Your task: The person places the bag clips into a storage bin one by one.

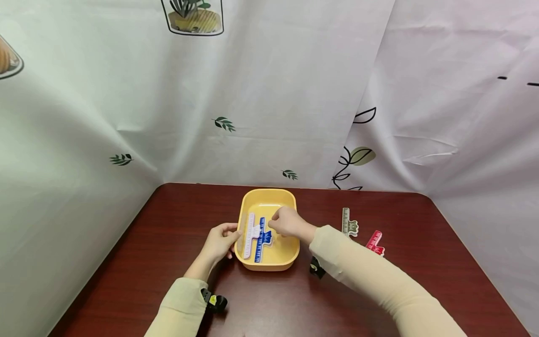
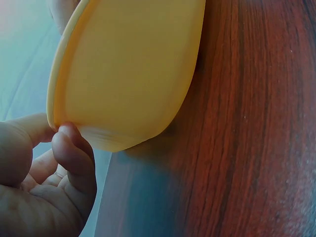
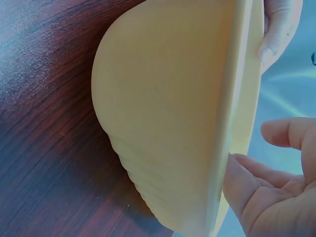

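Observation:
A yellow plastic tray point(image 1: 269, 266) sits on the table, holding a pale pink ruler-shaped clip point(image 1: 249, 236) and a blue ruler-shaped clip point(image 1: 260, 241) side by side. My left hand point(image 1: 220, 241) grips the tray's left rim; in the left wrist view, its fingers pinch the edge of the wall. Over the tray's right side is my right hand point(image 1: 290, 222), its fingertips just right of the blue clip. Thumb and fingers of that hand point(image 3: 281, 182) stand apart in the right wrist view with nothing seen between them, partly hidden by the tray wall.
Right of the tray lie a grey-green ruler-shaped clip point(image 1: 349, 223) and a red ruler-shaped clip point(image 1: 375, 242), the red one partly covered by the right sleeve point(image 1: 370, 276). The dark red wooden table point(image 1: 185, 210) ends at the back against a white printed cloth point(image 1: 269, 93).

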{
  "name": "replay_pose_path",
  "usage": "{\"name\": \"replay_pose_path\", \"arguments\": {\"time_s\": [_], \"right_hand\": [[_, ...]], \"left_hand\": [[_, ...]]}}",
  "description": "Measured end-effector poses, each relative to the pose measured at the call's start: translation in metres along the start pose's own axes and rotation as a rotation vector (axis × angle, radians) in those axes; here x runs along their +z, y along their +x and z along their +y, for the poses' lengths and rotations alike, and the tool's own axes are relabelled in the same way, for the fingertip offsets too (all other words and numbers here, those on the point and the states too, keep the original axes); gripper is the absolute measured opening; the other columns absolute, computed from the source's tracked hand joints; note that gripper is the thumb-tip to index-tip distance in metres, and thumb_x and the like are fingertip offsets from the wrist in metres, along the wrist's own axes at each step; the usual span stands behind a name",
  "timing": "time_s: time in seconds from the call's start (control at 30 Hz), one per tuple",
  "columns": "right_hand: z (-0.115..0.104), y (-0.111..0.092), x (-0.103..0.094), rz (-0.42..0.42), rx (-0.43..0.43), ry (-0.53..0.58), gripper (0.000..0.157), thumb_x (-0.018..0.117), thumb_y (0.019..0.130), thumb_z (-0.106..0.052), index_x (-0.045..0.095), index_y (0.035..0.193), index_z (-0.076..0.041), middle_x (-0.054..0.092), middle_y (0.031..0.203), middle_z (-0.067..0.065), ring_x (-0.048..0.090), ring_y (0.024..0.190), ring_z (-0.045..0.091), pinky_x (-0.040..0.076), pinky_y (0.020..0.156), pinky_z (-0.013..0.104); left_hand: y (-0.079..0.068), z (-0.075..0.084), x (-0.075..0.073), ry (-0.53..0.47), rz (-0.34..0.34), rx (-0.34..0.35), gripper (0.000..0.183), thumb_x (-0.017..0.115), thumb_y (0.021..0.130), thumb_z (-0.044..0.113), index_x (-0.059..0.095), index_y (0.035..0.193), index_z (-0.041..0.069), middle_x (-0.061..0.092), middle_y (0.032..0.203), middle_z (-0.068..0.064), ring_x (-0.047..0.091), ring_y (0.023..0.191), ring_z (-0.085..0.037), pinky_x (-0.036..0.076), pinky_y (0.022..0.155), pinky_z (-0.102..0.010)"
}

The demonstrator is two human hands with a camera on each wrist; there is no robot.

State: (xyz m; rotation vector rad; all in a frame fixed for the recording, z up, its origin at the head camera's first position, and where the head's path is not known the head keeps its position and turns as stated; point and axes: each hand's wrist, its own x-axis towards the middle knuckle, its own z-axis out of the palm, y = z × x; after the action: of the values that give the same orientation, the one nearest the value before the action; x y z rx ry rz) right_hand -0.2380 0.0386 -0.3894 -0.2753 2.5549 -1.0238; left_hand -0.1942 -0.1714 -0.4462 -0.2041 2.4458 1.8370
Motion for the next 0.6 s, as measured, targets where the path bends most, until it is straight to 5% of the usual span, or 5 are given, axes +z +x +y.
{"name": "replay_pose_path", "arguments": {"time_s": [0.17,0.6], "right_hand": [[0.0,-0.003,-0.003,0.031,-0.029,0.042,0.031,0.061,0.088,-0.018,0.066,0.11,0.002,0.069,0.095,0.012,0.066,0.074,0.02,0.055,0.059,0.025],[0.01,-0.014,-0.012,0.097,-0.04,0.135,0.03,0.059,0.09,-0.019,0.066,0.112,-0.001,0.069,0.101,0.011,0.068,0.081,0.017,0.059,0.068,0.03]], "left_hand": [[0.0,0.001,0.0,-0.005,-0.001,-0.007,0.039,0.063,0.089,0.012,0.055,0.124,-0.004,0.052,0.067,-0.004,0.047,0.045,-0.011,0.041,0.036,-0.021],[0.0,0.001,0.0,-0.009,-0.006,-0.013,0.039,0.063,0.09,0.012,0.055,0.124,-0.005,0.053,0.067,-0.004,0.047,0.046,-0.01,0.04,0.037,-0.021]]}}
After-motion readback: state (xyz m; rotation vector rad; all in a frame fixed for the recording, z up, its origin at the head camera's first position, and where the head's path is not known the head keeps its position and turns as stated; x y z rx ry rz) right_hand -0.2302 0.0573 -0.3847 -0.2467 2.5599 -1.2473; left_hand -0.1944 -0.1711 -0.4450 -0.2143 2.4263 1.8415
